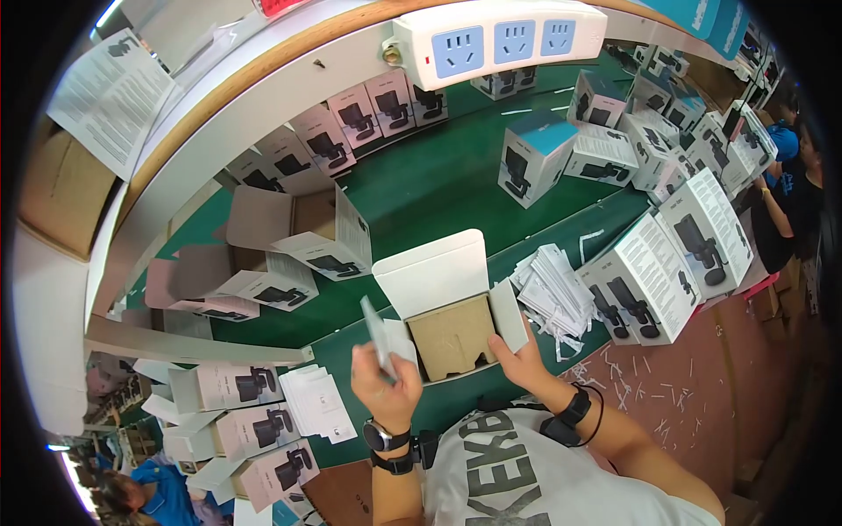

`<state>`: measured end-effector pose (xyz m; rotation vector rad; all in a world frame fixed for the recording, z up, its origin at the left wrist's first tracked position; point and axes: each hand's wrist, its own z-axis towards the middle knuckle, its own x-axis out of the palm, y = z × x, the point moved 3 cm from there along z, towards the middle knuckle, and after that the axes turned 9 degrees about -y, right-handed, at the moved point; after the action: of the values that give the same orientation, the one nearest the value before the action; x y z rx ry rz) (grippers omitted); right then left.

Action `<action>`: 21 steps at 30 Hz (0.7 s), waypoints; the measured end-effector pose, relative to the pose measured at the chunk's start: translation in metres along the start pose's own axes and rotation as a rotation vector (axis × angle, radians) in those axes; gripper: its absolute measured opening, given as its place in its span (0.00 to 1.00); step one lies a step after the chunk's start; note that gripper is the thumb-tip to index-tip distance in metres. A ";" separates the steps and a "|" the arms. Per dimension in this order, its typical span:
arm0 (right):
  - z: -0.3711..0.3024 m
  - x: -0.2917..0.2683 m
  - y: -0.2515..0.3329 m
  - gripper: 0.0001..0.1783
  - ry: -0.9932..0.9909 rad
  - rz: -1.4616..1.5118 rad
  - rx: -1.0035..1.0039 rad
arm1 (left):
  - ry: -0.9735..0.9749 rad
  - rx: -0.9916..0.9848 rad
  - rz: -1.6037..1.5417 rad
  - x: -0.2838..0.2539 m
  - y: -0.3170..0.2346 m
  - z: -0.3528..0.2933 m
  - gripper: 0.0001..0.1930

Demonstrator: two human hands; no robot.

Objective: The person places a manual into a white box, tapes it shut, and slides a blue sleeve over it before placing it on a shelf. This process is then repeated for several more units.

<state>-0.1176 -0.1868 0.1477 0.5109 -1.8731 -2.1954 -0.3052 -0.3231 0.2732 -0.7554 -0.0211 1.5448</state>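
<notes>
A white cardboard box (438,272) with its lid raised stands right in front of me. Inside it lies a brown cardboard insert (452,337) with a dark notch at its near right corner. At the left of this box, my left hand (384,386) pinches a thin white folded leaflet (375,331) held upright, slightly blurred. My right hand (519,358) grips the right side of the box, thumb over the edge by the insert and the other fingers mostly hidden. Close by on the right is a loose pile of white leaflets (554,294).
A stack of white sheets (317,401) lies at left, beside open boxes (254,430). More open boxes (324,237) stand on the green table (430,175). Closed boxes (645,280) crowd the right. A power strip (504,39) hangs on the shelf edge. Other people sit lower left and far right.
</notes>
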 end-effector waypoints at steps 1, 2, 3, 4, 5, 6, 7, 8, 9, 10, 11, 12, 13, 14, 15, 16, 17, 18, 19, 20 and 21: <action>0.000 0.000 0.000 0.29 0.007 -0.016 -0.006 | -0.001 0.000 -0.001 0.000 -0.001 0.000 0.37; 0.001 0.000 0.001 0.29 0.007 -0.015 -0.009 | -0.023 0.036 0.009 0.001 -0.002 0.001 0.37; 0.001 0.000 0.001 0.29 0.012 0.007 0.003 | -0.045 0.072 0.018 0.001 -0.003 0.003 0.37; 0.001 0.000 0.002 0.29 0.016 0.029 0.014 | -0.066 0.108 0.028 0.002 -0.005 0.004 0.36; -0.001 -0.002 0.002 0.29 0.016 0.049 0.030 | -0.064 0.107 0.024 0.001 -0.008 0.010 0.36; -0.001 -0.002 0.001 0.29 0.012 0.046 0.033 | 0.022 0.057 0.026 0.001 -0.010 0.017 0.35; 0.000 -0.001 -0.001 0.29 0.009 0.045 0.041 | 0.107 0.007 0.029 0.001 -0.012 0.027 0.34; 0.002 0.000 -0.004 0.29 0.004 0.043 0.050 | 0.194 -0.043 0.031 0.004 -0.011 0.033 0.33; 0.004 0.001 -0.005 0.29 0.006 0.044 0.054 | 0.192 -0.042 0.031 0.004 -0.010 0.039 0.33; 0.004 0.001 -0.006 0.29 0.005 0.043 0.053 | 0.214 -0.065 -0.008 0.006 -0.008 0.044 0.33; 0.003 0.000 -0.006 0.29 0.004 0.041 0.034 | 0.235 -0.088 -0.048 0.007 -0.007 0.048 0.33; 0.003 0.001 -0.006 0.29 0.001 0.041 0.016 | 0.258 -0.108 -0.087 0.008 -0.005 0.050 0.32; 0.003 0.001 -0.004 0.29 -0.002 0.041 -0.002 | 0.258 -0.106 -0.088 0.010 -0.004 0.049 0.32; 0.003 0.002 -0.004 0.29 -0.004 0.042 -0.003 | 0.175 -0.065 -0.092 0.011 -0.002 0.045 0.32; 0.002 0.002 -0.003 0.30 0.000 0.053 -0.003 | 0.091 -0.024 -0.096 0.012 0.000 0.040 0.31; 0.002 0.003 -0.002 0.30 0.004 0.063 -0.002 | 0.007 0.016 -0.100 0.011 0.000 0.038 0.30; 0.001 0.001 -0.002 0.30 0.004 0.070 0.002 | 0.011 0.016 -0.105 0.011 -0.005 0.040 0.30; 0.001 -0.002 -0.002 0.30 0.000 0.067 0.005 | 0.124 0.044 -0.028 0.013 -0.011 0.042 0.31; 0.002 -0.004 -0.002 0.31 0.027 0.039 -0.001 | 0.236 0.073 0.050 0.014 -0.018 0.046 0.33; 0.004 -0.007 -0.001 0.32 0.055 0.011 -0.008 | 0.347 0.103 0.128 0.015 -0.024 0.047 0.34; 0.005 -0.011 0.000 0.33 0.082 -0.017 -0.014 | 0.350 0.103 0.125 0.012 -0.029 0.045 0.34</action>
<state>-0.1092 -0.1774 0.1494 0.6078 -1.8173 -2.1619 -0.3001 -0.2887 0.3159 -0.9487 0.3680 1.4992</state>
